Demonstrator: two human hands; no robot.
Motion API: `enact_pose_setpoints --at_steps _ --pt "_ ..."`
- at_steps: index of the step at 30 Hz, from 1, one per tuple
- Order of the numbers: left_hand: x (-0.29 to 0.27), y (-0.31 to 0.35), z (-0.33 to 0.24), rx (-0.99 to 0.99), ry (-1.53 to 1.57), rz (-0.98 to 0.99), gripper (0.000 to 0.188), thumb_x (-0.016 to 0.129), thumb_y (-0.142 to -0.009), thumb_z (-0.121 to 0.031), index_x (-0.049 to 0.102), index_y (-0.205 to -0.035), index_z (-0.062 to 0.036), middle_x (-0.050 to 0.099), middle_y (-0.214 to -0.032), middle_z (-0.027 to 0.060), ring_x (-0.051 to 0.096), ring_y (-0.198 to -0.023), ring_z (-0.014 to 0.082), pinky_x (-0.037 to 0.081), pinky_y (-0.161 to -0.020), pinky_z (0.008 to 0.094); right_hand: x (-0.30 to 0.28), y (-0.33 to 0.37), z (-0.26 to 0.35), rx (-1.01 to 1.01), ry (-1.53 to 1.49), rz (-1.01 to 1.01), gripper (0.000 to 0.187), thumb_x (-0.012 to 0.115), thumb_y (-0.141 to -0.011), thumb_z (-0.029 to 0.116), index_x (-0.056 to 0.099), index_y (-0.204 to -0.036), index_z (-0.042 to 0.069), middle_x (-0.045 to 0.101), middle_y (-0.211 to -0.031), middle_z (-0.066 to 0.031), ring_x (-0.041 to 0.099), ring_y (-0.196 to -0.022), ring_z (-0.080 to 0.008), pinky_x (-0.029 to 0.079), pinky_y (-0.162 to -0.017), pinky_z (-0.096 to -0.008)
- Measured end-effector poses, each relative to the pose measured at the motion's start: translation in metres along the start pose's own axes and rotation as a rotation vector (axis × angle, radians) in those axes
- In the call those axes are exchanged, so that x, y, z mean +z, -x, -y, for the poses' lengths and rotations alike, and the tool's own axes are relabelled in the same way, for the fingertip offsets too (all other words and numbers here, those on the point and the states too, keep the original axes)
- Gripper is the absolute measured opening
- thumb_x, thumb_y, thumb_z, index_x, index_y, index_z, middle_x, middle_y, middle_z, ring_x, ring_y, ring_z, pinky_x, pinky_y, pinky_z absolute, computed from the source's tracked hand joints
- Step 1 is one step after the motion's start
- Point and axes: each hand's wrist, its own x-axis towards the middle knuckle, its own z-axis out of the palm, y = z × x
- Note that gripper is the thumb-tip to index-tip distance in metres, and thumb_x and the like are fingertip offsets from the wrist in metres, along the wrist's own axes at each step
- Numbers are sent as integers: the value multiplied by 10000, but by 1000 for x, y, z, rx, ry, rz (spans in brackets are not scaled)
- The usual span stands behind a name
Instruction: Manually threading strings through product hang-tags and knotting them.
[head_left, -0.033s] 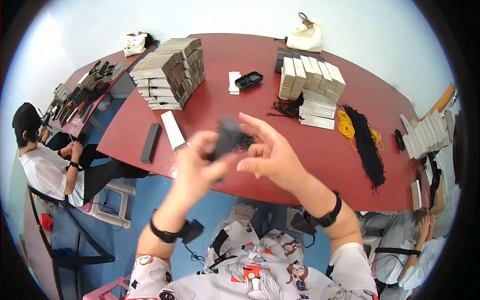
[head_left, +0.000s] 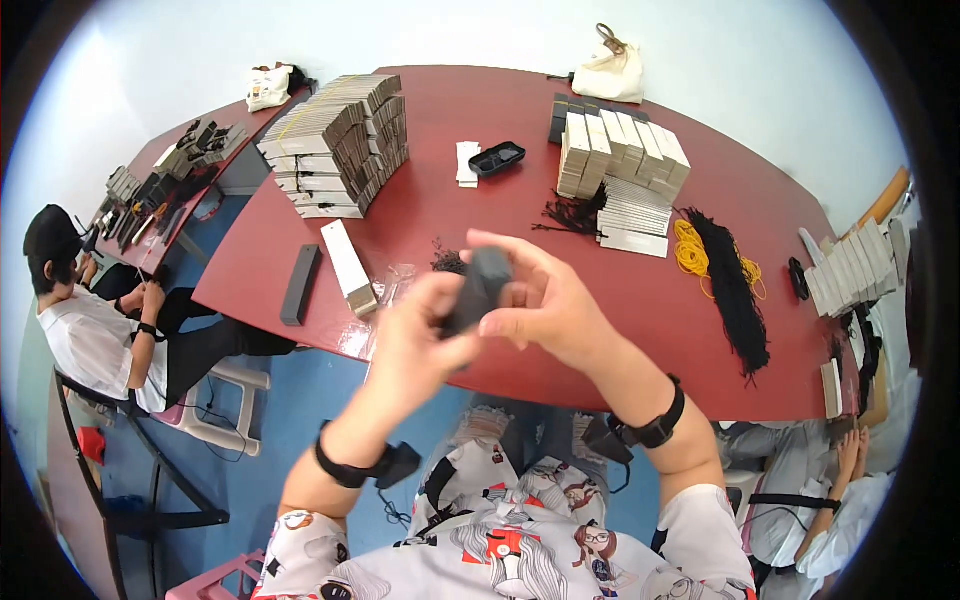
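Both hands, left hand (head_left: 425,335) and right hand (head_left: 545,305), grip a dark grey box (head_left: 478,288) between closed fingers.

I see a dark red table (head_left: 560,190) carrying stacked flat boxes (head_left: 335,140), black tassels (head_left: 735,285), yellow cords (head_left: 690,250) and a black tray (head_left: 496,158).

A dark grey rectangular box (head_left: 478,290) sits mid-frame against the deep red oval table (head_left: 460,215). Right of centre lie a bright yellow bundle of cord (head_left: 690,252) and black tassel threads (head_left: 735,290). A cream cloth bag (head_left: 612,72) shows at top. The floor (head_left: 290,400) is blue. The white shirt with cartoon print (head_left: 510,550) fills the bottom.
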Motion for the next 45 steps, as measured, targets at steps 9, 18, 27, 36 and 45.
enact_pose_setpoints --at_steps 9,18,27,36,45 --pt "41 0 47 -97 144 188 452 658 -741 -28 476 -1148 44 637 -961 114 588 -890 110 492 -772 277 -24 11 -23 -132 583 -74 378 769 -653 152 609 -977 38 530 -937 -42 543 -850 -124 458 -722 -265" --pt "35 -9 34 -75 -50 402 332 662 -761 -78 528 -1039 47 658 -829 95 626 -809 131 501 -735 286 -26 13 -23 -151 597 0 397 789 -639 166 641 -990 53 520 -914 -34 549 -801 -114 470 -685 -242" --pt "34 -4 33 -181 223 417 270 646 -749 -27 542 -993 23 610 -891 39 570 -816 91 486 -717 256 -26 13 -23 -188 657 22 443 814 -604 221 641 -980 64 539 -878 -42 550 -795 -139 461 -700 -266" --pt "33 -5 40 -123 65 434 298 652 -750 -43 548 -1018 36 607 -833 51 531 -760 69 477 -685 259 -28 27 -16 -643 973 -213 671 772 -616 243 519 -1224 120 520 -1188 -97 567 -964 -260 479 -785 -328" --pt "40 -4 39 -78 19 348 247 649 -721 -41 551 -935 34 578 -753 30 514 -672 71 446 -589 232 -32 34 -31 -495 755 35 470 671 -731 111 550 -1184 116 571 -1140 -115 549 -1018 -279 448 -846 -372"
